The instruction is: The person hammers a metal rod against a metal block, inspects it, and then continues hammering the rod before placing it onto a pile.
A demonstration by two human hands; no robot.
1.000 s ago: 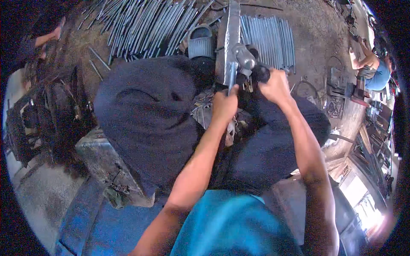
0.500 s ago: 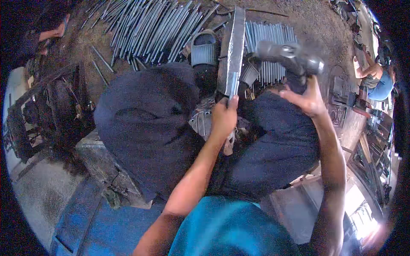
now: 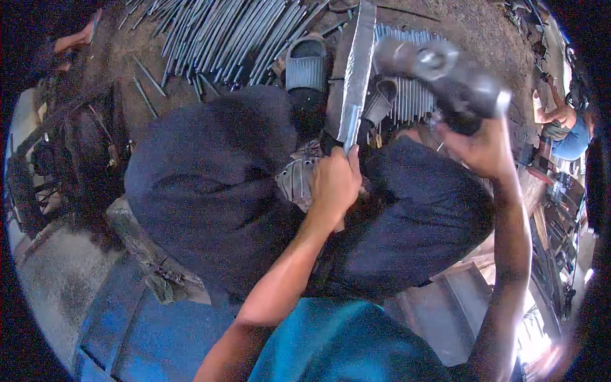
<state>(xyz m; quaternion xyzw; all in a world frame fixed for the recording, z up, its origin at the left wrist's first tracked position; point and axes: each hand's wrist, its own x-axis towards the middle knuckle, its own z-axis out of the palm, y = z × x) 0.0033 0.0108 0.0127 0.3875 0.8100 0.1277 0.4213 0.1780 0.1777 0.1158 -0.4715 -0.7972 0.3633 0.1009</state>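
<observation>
My left hand (image 3: 335, 180) is closed round the near end of a long flat metal bar (image 3: 356, 76), which points away from me between my knees. My right hand (image 3: 480, 149), blurred by motion, holds a hammer (image 3: 445, 67) up over my right knee. The hammer's head is smeared and lies to the right of the bar, apart from it. Just left of my left hand is a ribbed metal piece (image 3: 296, 181).
Thin metal rods (image 3: 223, 38) lie heaped on the ground ahead, and a second bundle (image 3: 410, 100) lies behind the hammer. Sandals (image 3: 307, 71) are on my feet. Another person (image 3: 569, 143) is at the far right; a bare limb (image 3: 75, 41) shows at the upper left.
My right hand and the hammer have moved right and look larger and more blurred. The bar's far end has shifted slightly right and up, still in my left hand.
</observation>
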